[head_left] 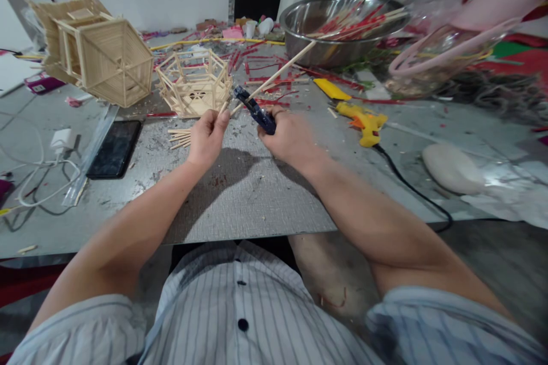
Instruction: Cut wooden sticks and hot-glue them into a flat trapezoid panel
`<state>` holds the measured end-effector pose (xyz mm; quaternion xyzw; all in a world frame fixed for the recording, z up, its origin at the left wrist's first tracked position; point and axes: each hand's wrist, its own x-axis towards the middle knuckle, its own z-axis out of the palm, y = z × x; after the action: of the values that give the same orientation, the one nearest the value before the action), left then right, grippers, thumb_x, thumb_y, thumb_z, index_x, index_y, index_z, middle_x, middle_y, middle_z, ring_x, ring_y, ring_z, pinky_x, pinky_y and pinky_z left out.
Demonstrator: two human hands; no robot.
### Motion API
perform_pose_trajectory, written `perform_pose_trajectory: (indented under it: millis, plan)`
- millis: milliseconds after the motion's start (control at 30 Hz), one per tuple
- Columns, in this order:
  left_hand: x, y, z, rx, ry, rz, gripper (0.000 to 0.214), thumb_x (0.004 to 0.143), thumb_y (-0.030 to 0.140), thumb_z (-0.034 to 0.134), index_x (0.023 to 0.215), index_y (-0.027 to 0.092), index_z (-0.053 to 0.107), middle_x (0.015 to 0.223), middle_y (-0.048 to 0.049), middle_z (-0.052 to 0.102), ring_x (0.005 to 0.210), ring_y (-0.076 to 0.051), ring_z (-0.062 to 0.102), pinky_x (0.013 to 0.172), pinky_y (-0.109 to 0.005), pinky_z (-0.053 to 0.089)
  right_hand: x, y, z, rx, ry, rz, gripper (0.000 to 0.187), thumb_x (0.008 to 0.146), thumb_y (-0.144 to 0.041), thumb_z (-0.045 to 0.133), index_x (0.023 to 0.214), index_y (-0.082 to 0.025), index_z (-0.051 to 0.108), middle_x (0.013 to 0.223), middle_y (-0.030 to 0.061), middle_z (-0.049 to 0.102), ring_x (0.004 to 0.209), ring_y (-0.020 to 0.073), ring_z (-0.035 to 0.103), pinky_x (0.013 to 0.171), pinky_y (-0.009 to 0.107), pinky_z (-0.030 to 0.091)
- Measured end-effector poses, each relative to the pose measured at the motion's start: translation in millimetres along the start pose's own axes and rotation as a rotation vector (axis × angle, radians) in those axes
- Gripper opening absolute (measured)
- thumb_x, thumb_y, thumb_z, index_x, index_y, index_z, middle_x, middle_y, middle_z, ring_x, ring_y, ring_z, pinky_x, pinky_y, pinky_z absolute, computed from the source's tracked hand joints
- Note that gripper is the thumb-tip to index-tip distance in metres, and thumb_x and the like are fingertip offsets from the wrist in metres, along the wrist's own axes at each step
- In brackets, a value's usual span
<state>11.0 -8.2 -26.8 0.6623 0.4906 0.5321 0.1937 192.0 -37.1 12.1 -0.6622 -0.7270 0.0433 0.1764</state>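
Note:
My left hand [208, 134] pinches the near end of a long thin wooden stick [282, 68], which slants up to the right towards the steel bowl. Wrapped around dark blue handled cutters, my right hand [291, 134] holds the tool with its head against or very near the stick. Whether the jaws of the cutters [257, 111] close on the wood I cannot tell. Several short cut sticks [180, 138] lie beside my left hand. Just behind it stands an open stick frame [194, 85] with a flat wooden panel. A larger stick-built model [100, 54] lies tilted at the left.
A steel bowl [299, 48] of red and plain sticks stands behind. A yellow glue gun [363, 122] with a black cord lies right. A phone [115, 149] and white charger [64, 141] lie left. Red scraps cover the back; a pink-handled container [428, 71] stands far right.

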Motion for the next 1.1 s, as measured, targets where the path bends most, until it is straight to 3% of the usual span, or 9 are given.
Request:
perform_pose_trajectory:
  millis: [133,267,467,667,1100]
  plan:
    - [5,5,-1.7,-0.121,-0.070,-0.005,0.048,0.097,0.039,0.060,0.061,0.022,0.033,0.056,0.0062,0.028,0.052,-0.009,0.031,0.052,-0.025,0.029,-1,-1,-1,-0.023,-0.012,0.005,0.038,0.095,-0.029,0.049,0.129,-0.018,0.064,0.117,0.0132,0.073,0.106,0.0304,0.067,0.084,0.039,0.047]
    - [9,11,-6.1,-0.262,-0.179,-0.095,0.044,0.096,0.039,0.061,0.061,0.023,0.039,0.052,0.0071,0.028,0.046,-0.008,0.024,0.045,-0.025,0.024,-1,0,-4,-0.035,-0.011,-0.013,0.037,0.096,-0.029,0.048,0.127,-0.017,0.064,0.113,0.0138,0.073,0.106,0.0303,0.068,0.082,0.037,0.047]
    - [13,20,-13.1,-0.287,-0.310,-0.183,0.044,0.098,0.040,0.059,0.061,0.023,0.043,0.047,0.0086,0.025,0.040,-0.007,0.022,0.040,-0.023,0.019,0,4,-3,-0.045,0.004,-0.009,0.033,0.094,-0.031,0.050,0.121,-0.020,0.066,0.107,0.0122,0.075,0.103,0.0302,0.069,0.081,0.036,0.046]
    - [11,29,-13.0,-0.338,-0.374,-0.273,0.042,0.101,0.029,0.050,0.060,0.022,0.042,0.045,0.0088,0.025,0.037,-0.006,0.020,0.039,-0.023,0.019,0,6,-1,-0.051,0.024,-0.034,0.038,0.095,-0.029,0.047,0.129,-0.019,0.062,0.115,0.0116,0.074,0.108,0.0280,0.068,0.085,0.036,0.046]
    - [16,26,-21.0,-0.410,-0.474,-0.375,0.044,0.098,0.033,0.054,0.059,0.022,0.038,0.047,0.0087,0.021,0.038,-0.004,0.014,0.039,-0.021,0.015,0,9,1,-0.038,0.024,-0.058,0.043,0.094,-0.031,0.048,0.134,-0.022,0.061,0.118,0.0104,0.075,0.111,0.0291,0.069,0.092,0.039,0.049]
